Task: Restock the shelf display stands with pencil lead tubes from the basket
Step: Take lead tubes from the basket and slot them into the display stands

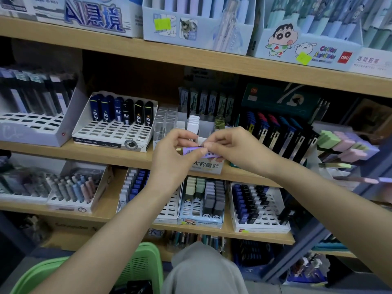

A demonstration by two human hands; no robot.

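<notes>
Green basket (137, 264) cut off below, purple tube (191, 150) partly hidden by fingers (212, 145)

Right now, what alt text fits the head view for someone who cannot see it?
The left hand and right hand pinch a purple tube in front of wooden shelves holding lead-tube stands; a green basket sits below them.

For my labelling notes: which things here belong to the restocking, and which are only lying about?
Job: purple tube, pinched by left hand and right hand; green basket; half-empty display stand.
Lying about: cartoon pencil box on upper shelf; pastel blocks at right.
</notes>
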